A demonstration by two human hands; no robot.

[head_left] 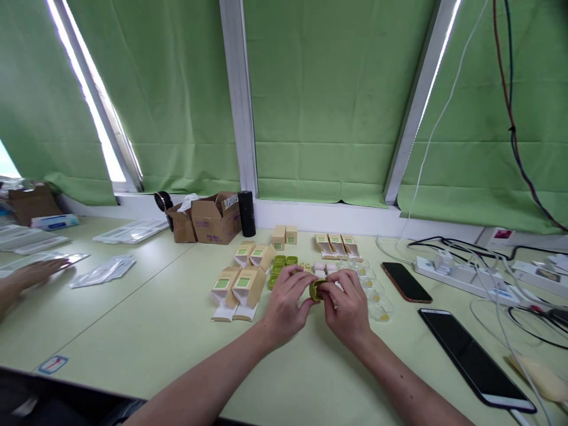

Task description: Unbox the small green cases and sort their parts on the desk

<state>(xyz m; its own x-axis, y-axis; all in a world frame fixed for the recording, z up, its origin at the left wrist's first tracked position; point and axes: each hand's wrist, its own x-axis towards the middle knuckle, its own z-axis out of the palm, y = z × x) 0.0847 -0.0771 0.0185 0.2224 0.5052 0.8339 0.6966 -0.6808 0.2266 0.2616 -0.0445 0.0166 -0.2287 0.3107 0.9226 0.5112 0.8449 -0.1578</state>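
A small olive-green container (315, 290) is pinched between my two hands, low above the table. My left hand (288, 299) grips its left side, and the fingers of my right hand (347, 305) close on its right side, hiding part of it. Just beyond my left hand sit several similar green containers (278, 267). Small pale pink pieces (325, 267) and yellowish ones (305, 267) lie behind my hands. Several clear rounded plastic pieces with yellow spots (380, 307) line up beside my right hand. Open beige cartons with green labels (248, 285) lie left of my left hand.
More cartons (336, 244) lie at the back. A smartphone (407, 282), a larger phone (474, 355) and a power strip (461, 278) with cables are on the right. Cardboard boxes (216, 220) and a black cylinder (247, 214) stand back left. Another person's hand (38, 272) is over plastic trays far left.
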